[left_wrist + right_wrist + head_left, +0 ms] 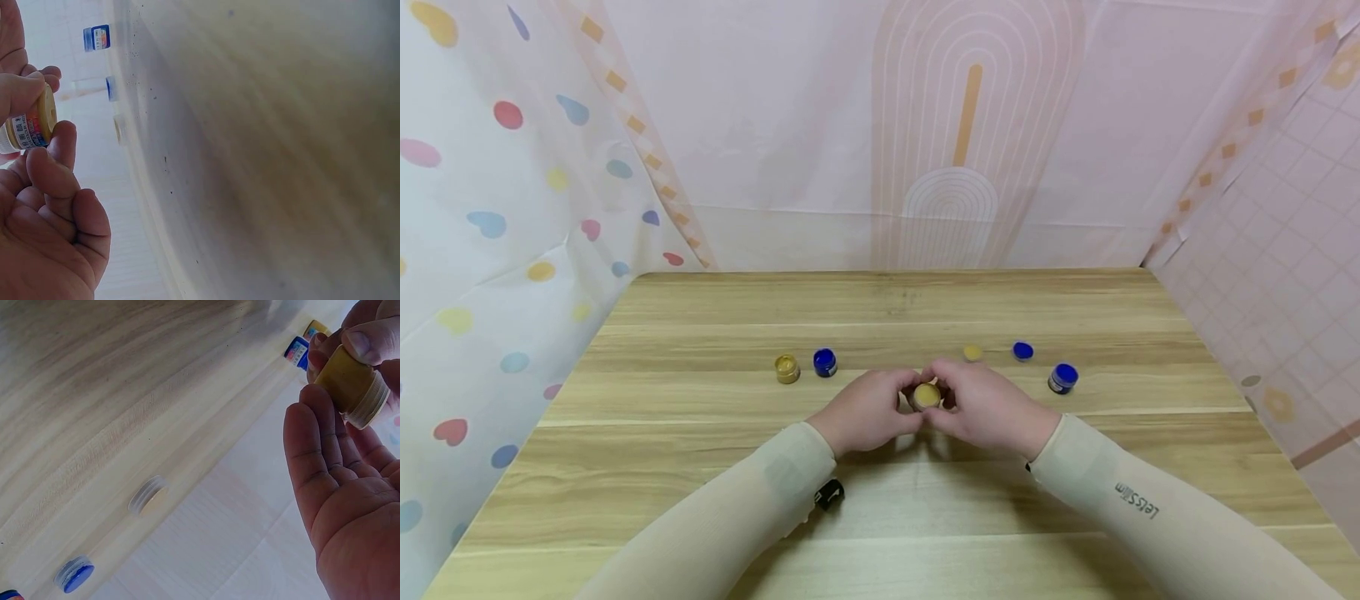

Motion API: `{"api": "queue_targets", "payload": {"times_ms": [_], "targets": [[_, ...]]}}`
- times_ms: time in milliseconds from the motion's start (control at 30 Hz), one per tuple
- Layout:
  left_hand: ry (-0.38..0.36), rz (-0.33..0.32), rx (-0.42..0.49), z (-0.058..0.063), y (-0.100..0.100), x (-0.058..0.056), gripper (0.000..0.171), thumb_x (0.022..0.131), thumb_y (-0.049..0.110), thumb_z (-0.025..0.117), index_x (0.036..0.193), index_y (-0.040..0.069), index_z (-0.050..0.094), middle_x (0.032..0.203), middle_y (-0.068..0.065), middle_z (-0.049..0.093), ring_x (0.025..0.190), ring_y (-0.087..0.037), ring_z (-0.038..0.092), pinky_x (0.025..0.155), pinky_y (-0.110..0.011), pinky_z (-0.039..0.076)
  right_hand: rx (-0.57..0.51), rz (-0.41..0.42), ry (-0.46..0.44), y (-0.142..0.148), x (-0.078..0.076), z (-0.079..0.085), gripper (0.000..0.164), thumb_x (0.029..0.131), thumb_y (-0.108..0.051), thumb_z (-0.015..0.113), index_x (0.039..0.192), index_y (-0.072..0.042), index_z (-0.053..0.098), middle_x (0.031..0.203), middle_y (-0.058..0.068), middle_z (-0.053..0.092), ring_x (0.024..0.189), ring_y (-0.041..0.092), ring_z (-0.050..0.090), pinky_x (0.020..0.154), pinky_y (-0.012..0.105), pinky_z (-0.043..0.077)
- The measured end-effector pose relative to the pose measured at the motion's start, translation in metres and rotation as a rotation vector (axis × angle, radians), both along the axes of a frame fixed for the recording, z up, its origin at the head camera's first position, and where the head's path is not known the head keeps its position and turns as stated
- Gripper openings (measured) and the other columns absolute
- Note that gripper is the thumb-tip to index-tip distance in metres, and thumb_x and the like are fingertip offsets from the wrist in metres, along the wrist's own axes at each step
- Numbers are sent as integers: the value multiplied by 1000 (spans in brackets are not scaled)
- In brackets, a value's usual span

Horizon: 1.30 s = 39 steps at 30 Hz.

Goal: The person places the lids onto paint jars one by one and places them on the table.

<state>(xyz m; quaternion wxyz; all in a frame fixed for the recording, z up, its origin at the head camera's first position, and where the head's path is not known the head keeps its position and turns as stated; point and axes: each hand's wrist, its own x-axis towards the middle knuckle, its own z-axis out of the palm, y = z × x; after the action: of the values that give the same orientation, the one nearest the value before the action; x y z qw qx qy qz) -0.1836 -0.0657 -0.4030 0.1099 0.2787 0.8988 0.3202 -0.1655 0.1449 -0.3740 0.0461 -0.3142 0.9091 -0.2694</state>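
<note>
A small paint jar (927, 396) with a pale yellow top is held between both hands over the middle of the table. My left hand (868, 410) holds it from the left between thumb and fingers. From the other side my right hand (983, 406) grips it the same way. In the left wrist view the printed label of the jar (31, 128) shows, with fingertips at its base. The right wrist view shows its yellow body (345, 378) and a clear ribbed lid (369, 403), tilted.
Left of the hands stand an open yellow paint jar (787, 369) and an open blue one (824, 362). Beyond the right hand lie a yellow lid (972, 353) and a blue lid (1022, 351). A blue-topped jar (1063, 378) stands farther right. Patterned cloth (790, 167) hangs behind the wooden table (700, 400).
</note>
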Motion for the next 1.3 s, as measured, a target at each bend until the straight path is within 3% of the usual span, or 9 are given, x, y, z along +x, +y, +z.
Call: {"api": "queue_targets", "payload": {"times_ms": [233,467,700,833,967,1300], "targets": [[10,4,0,1,0,1,34,93,25,75,127,17,70,93,5,68,76,-11,59,69,-29,51,0,10,14,0,0,0,26,94,-15,76,117,-11,64,99,-1,72,84,11,66,75,24,54],[-14,-5,-5,1,1,1,32,94,24,76,124,17,70,99,7,69,77,-10,59,73,-30,51,5,-18,-26,-1,1,0,21,95,-20,78,104,-13,60,93,-4,69,81,10,63,74,24,52],[-12,-4,-12,2,1,2,31,95,28,76,123,16,69,91,7,66,75,-11,59,69,-30,50,2,-14,-26,-1,1,0,28,95,-21,78,116,-10,63,99,-2,72,86,11,67,76,26,55],[5,-2,-6,3,1,1,41,95,29,76,133,16,69,94,7,67,77,-11,59,71,-30,51,3,-1,-6,-1,1,1,31,94,-15,77,122,-9,63,102,-1,71,87,13,67,76,26,55],[9,0,-4,3,1,2,45,94,28,76,137,16,68,99,7,69,77,-10,59,73,-30,51,3,6,0,0,1,2,30,94,-13,75,121,-9,64,102,-1,71,84,10,64,75,25,54],[1,-6,3,3,1,2,35,94,26,77,127,17,70,102,6,70,76,-10,58,71,-29,51,6,-1,-15,-1,2,3,21,95,-14,75,112,-11,64,97,-3,69,83,12,63,74,24,53]]}}
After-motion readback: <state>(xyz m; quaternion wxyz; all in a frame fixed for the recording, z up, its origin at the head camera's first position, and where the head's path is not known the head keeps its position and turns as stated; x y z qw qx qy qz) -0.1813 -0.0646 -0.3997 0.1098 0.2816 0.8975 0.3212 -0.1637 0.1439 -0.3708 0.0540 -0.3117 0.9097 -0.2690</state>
